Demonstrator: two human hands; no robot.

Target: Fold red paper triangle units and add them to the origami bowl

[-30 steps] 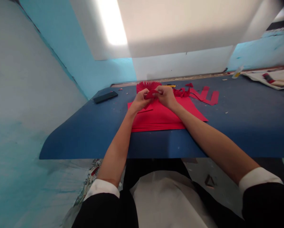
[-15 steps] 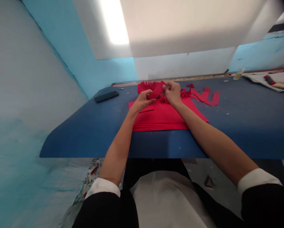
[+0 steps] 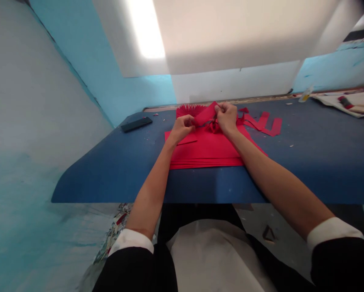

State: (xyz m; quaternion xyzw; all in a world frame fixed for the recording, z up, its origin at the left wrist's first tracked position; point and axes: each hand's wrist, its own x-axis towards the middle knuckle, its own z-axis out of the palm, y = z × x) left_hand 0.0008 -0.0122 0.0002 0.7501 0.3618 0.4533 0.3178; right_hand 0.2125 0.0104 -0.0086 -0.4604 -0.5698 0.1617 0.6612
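Observation:
A red paper strip [image 3: 205, 115] is held between my two hands, slanting up to the right above a stack of red sheets [image 3: 209, 147]. My left hand [image 3: 182, 129] pinches its lower left end. At the upper right end, the fingers of my right hand [image 3: 227, 117] are closed on the strip. Behind my left hand stands a fringed bunch of folded red paper pieces [image 3: 190, 109], partly covered by the strip. Curled red paper scraps [image 3: 214, 127] lie on the sheets below my right hand.
On the blue table [image 3: 108, 170], a black phone [image 3: 136, 124] lies to the left. Folded red strips [image 3: 270, 125] are at the right. Farther right are a small bottle [image 3: 306, 94] and papers with a dark red object [image 3: 345, 102]. The wall rises behind the table.
My right hand has moved slightly to the right and up, taking its end of the strip along. The strip now shows more length between my hands; my left hand has barely shifted.

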